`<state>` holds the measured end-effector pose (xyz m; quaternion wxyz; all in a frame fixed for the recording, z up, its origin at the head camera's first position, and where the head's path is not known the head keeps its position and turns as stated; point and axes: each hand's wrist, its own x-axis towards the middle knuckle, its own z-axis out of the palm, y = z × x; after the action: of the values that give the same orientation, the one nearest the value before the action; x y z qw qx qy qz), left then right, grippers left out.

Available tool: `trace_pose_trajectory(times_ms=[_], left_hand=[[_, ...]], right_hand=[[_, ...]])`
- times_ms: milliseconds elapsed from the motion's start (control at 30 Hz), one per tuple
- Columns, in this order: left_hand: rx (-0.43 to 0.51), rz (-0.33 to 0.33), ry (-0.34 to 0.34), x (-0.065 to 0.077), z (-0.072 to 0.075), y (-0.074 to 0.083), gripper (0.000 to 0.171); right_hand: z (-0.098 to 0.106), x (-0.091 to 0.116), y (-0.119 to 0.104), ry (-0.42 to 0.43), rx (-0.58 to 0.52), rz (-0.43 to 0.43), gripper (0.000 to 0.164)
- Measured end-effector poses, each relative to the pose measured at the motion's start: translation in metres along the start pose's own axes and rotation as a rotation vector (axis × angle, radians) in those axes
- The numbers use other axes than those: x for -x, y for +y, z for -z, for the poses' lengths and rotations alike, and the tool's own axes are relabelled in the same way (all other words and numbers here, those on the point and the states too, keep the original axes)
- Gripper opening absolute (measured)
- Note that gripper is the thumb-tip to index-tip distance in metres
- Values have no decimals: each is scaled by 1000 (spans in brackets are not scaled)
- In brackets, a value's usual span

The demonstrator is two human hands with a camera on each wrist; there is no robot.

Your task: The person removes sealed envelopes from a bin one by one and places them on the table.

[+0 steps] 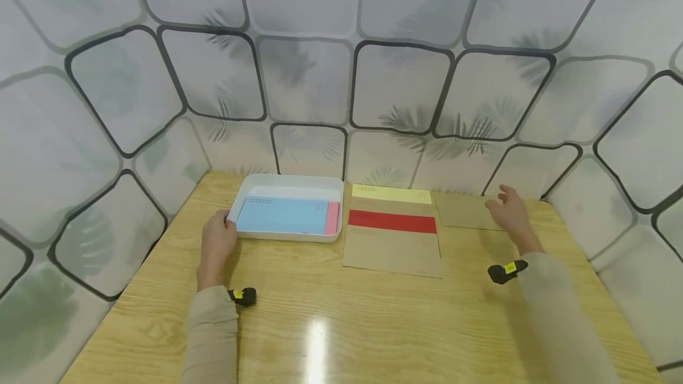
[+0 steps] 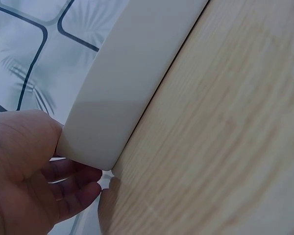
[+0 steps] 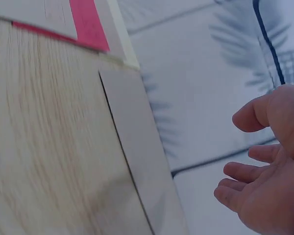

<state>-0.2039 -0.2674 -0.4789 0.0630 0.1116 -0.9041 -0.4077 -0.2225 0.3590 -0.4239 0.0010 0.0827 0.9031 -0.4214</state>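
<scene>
At the left front corner of a white tray [image 1: 288,237], my left hand [image 1: 217,242] grips the rim. In the left wrist view the fingers [image 2: 78,196] curl by the end of the tray wall [image 2: 122,78]. A light blue envelope [image 1: 283,216] lies in the tray, over a pink one [image 1: 332,218] showing at its right. My right hand [image 1: 510,213], fingers loosely bent and holding nothing, hovers over the right end of a brown envelope [image 1: 464,212] at the back right. In the right wrist view, thumb and fingers [image 3: 240,171] stand apart.
Between tray and brown envelope lies an overlapping stack: a yellow envelope [image 1: 392,194] at the back, brown ones, a red band [image 1: 392,221], and a large brown envelope [image 1: 392,252] in front. The wooden table [image 1: 373,325] meets a patterned curtain [image 1: 304,82] behind and at both sides.
</scene>
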Motion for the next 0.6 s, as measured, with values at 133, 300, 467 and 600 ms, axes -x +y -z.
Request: trace_pose_trajectory(times_ms=[133,300,467,600], left_hand=[[3,2,-6,0,0,0,45],[7,11,-4,0,0,-1,45],[6,7,-3,-1,-1,-1,45],[4,0,7,-1,-1,-1,44]], right_hand=[[-15,-2,-19,-61,38,52,72],[-38,-1,-33,-96,78,102,72],[-56,3,-40,-107,109,134,72],[-65,6,-46,-98,117,178,72]])
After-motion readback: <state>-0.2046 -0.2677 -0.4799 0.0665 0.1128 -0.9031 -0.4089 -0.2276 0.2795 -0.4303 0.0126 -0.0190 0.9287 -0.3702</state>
